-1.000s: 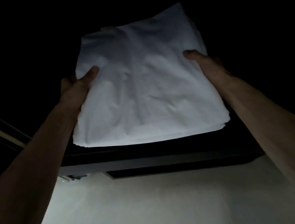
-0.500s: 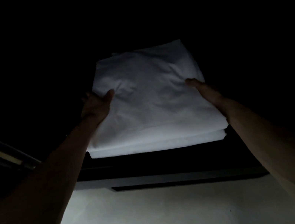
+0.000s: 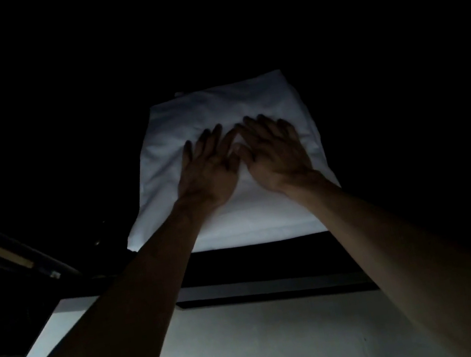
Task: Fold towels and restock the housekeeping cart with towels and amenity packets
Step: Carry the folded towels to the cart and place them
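Very dark scene. Folded white towel (image 3: pixel 234 159) lies at frame centre on a dark surface, past the far edge of a pale tabletop (image 3: pixel 256 346) in the lower frame. Left hand (image 3: pixel 209 168) and right hand (image 3: pixel 273 153) rest flat on the towel, side by side, fingers straight and slightly spread, thumbs near each other.

Left hand (image 3: pixel 210 172) and right hand (image 3: pixel 275 156) off the side edges of the folded white towel (image 3: pixel 242 208), now flat on its top, fingers spread, thumbs near touching — towel further back over the dark shelf's (image 3: pixel 259 255) front edge
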